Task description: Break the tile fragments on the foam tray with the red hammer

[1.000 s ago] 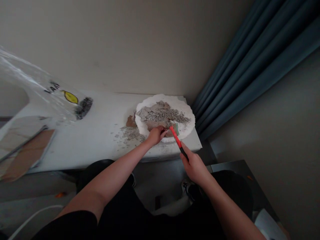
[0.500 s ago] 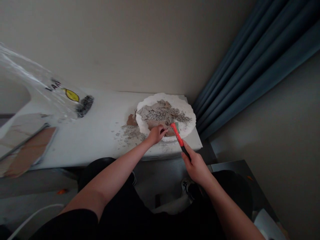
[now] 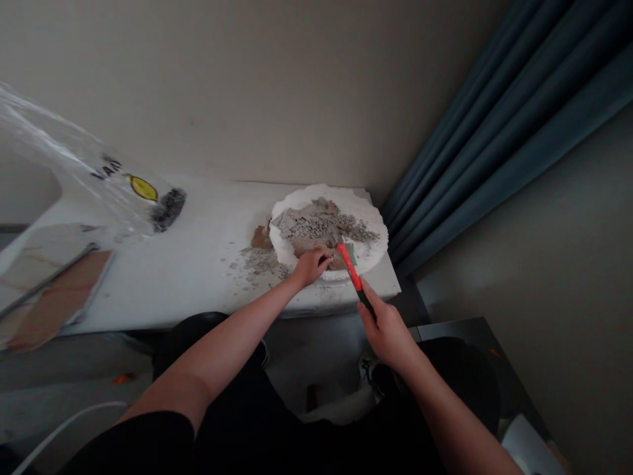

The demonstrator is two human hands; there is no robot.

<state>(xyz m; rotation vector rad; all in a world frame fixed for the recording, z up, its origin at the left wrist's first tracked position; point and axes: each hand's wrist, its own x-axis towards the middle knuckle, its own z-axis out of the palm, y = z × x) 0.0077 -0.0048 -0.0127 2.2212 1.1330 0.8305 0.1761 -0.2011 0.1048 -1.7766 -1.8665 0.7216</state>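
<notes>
While the left hand (image 3: 309,265) clutches the crumbly slab (image 3: 302,245), the right hand (image 3: 388,330) grips a red tool (image 3: 349,266) slanting toward it.

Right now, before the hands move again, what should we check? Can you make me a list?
1. Is the right hand closed round the red-handled tool? Ok.
2. Is the left hand resting on the broken pieces? Ok.
3. Are its fingers well away from the tool's head? Not ok, they sit right beside it.
4. Is the white slab lying on the table? Ok, though near its right end.
5. Are the crumbs kept on the slab? Not ok, some lie on the table.
6. Is the tool's head touching the pieces? Cannot tell.
</notes>
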